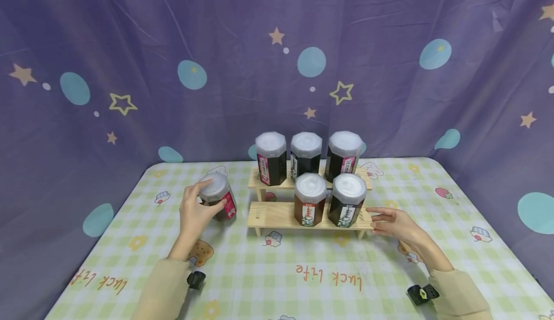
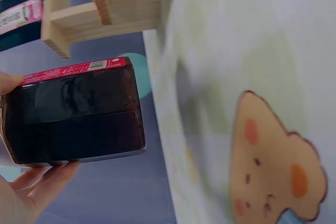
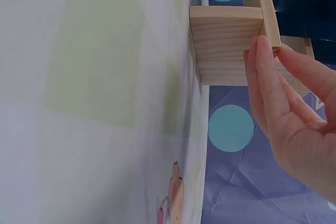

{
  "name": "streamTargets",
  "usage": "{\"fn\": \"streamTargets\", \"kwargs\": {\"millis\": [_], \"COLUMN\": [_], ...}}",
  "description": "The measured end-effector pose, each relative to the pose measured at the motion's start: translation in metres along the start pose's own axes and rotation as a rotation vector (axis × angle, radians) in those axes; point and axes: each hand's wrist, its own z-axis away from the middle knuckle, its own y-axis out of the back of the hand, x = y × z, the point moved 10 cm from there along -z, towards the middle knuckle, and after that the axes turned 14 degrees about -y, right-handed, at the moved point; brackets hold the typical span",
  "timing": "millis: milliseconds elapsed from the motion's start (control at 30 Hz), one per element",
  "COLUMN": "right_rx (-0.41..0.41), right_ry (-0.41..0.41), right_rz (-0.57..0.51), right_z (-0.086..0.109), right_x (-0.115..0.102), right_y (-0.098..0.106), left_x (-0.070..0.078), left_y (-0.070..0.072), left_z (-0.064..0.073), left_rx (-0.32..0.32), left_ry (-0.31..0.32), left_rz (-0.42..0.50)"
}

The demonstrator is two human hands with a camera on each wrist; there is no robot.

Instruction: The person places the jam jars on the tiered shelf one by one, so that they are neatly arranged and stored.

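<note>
My left hand [image 1: 195, 213] grips a dark octagonal jar [image 1: 220, 200] with a frosted lid and a pink label, left of the wooden two-tier rack [image 1: 271, 215]. In the left wrist view this jar [image 2: 79, 114] is held off the cloth, thumb on one side and fingers on the other. My right hand [image 1: 396, 224] pinches the right end of the rack's lower shelf, fingertips at the plank [image 3: 270, 19]. On that shelf stand a reddish-brown jar [image 1: 309, 202] and a dark jar [image 1: 347, 202]. Three dark jars stand on the upper shelf, at left [image 1: 271, 164], middle [image 1: 305, 159] and right [image 1: 343, 159].
A green-and-white checked tablecloth [image 1: 320, 257] with printed cartoons covers the table. Behind it hangs a purple curtain [image 1: 242, 70] with stars and blue spots. The lower shelf's left part shows bare wood. Black bands [image 1: 421, 293] sit at both sleeves.
</note>
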Motion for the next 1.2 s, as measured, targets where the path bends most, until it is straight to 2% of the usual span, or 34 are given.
{"fn": "streamTargets", "kwargs": {"millis": [633, 900, 1200], "right_rx": [-0.020, -0.020, -0.023], "right_ry": [0.011, 0.006, 0.015], "right_rz": [-0.026, -0.049, -0.046], "right_z": [0.000, 0.000, -0.001], "right_x": [0.000, 0.000, -0.001], "right_y": [0.000, 0.000, 0.000], "left_x": [0.054, 0.074, 0.086], "left_y": [0.013, 0.006, -0.007], "left_z": [0.002, 0.002, 0.001], "left_rx": [0.000, -0.024, -0.049], "left_ry": [-0.060, -0.100, -0.109], "left_rz": [0.065, 0.115, 0.151]}}
